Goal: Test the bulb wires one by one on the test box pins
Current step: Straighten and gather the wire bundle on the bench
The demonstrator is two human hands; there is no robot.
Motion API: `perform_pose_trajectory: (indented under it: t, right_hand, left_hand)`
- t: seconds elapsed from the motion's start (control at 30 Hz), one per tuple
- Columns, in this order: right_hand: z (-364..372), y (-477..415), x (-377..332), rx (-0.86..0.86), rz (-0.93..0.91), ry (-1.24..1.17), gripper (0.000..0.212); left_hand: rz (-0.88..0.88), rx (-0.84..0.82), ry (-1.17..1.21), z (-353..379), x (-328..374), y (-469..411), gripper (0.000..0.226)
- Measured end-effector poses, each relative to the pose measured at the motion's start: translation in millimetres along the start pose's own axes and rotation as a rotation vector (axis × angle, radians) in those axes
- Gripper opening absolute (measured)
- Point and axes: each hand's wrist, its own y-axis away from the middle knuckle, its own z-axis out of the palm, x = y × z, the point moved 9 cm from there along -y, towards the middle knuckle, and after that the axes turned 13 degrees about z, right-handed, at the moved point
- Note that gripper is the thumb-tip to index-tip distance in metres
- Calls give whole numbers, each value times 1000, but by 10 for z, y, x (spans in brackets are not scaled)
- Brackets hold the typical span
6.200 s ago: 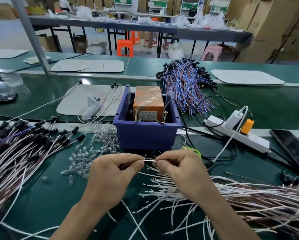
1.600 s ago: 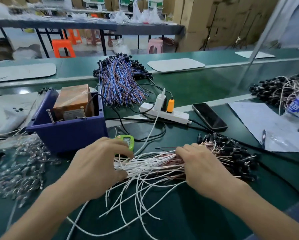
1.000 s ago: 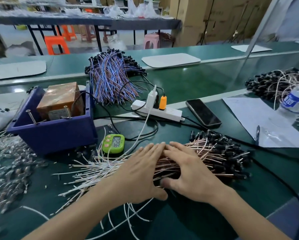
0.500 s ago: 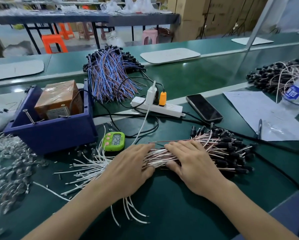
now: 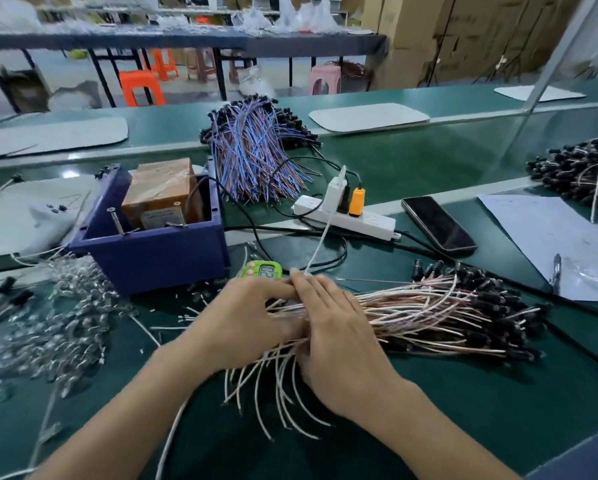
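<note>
While hands (image 5: 242, 317) (image 5: 335, 341) cover bulb wires (image 5: 429, 306), a green timer (image 5: 261, 270) lies just beyond.

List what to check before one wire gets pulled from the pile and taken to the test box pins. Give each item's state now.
1. One wire singled out in a grip: not ok. Left hand and right hand both rest on the wire pile.
2. Pins free: ok. Nothing touches the pin standing in the test box.
3. Way to the box: ok. Only the timer sits just past the hands, right of the box front.
4. Box powered: cannot tell. Plugs sit in the power strip; no light shows.
5. Stripped wire ends clean: cannot tell, blurred.
</note>
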Motion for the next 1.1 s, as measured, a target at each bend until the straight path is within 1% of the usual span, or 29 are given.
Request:
perform_pose_trajectory:
  t: [0.03, 0.13, 0.2, 0.27, 0.33, 0.4, 0.47, 0.53, 0.57, 0.63, 0.7, 0.73, 0.77, 0.83, 0.87, 0.93, 1.0, 1.03, 1.1]
  right_hand:
    - [-11, -18, -109, 3, -18, -34, 88]
    - [-50, -123, -506, -22, -80, -191, 76]
    - [-54, -206, -798, -59, -97, -263, 62]
    - [6, -281, -1123, -134, -131, -316, 49]
    - [111, -339, -1432, -221, -151, -346, 40]
    - [262, -367, -1723, -302, -176, -339, 37]
    - [434, -357, -2054, -380, -231, -348, 35]
    - [627, -332, -2407, -449, -279, -345, 34]
    - [734, -330, -2582, -473, -298, -333, 35]
    - [954, -355, -2919, -497, -339, -288, 42]
    - [1178, -397, -3225, -506, -402, -207, 54]
    - [1289, -424, -3362, -509, -435, -145, 61]
    - [1403, -454, -3484, -520, -466, -81, 67]
    - [1628, -510, -3682, -559, -512, 14, 71]
    - [1735, -532, -3760, -580, -530, 52, 73]
    - [1918, -593, -3862, -597, -540, 102, 77]
    - [2014, -672, -3900, -556, -519, 96, 77]
    - [2022, -718, -3903, -507, -505, 72, 74]
    - [1985, -782, -3900, -393, -491, 8, 60]
  left_hand:
    - [-30, 58, 20, -190, -37, 77, 37]
    - [-133, 243, 22, -744, -207, 376, 19]
    - [-199, 325, 24, -1008, -345, 618, 25]
    - [-251, 374, 11, -1213, -435, 883, 27]
    - [-303, 423, 47, -1393, -489, 1162, 21]
    - [-340, 441, 105, -1562, -518, 1461, 17]
    - [-392, 456, 113, -1736, -565, 1795, 24]
    - [-509, 489, 13, -1918, -714, 2164, 25]
    - [-597, 504, -96, -2016, -826, 2364, 24]
    - [-803, 495, -341, -2205, -1026, 2752, 21]
    - [-931, 503, -496, -2350, -1129, 3037, 14]
    - [-952, 502, -560, -2410, -1182, 3127, 17]
    - [-959, 486, -616, -2450, -1248, 3188, 28]
    - [-973, 428, -673, -2477, -1392, 3269, 51]
    - [-988, 404, -694, -2480, -1462, 3305, 56]
    - [-996, 416, -731, -2523, -1564, 3376, 54]
    - [-973, 493, -762, -2592, -1592, 3427, 44]
    - [-948, 542, -781, -2623, -1587, 3425, 37]
    - [-872, 635, -781, -2652, -1561, 3375, 21]
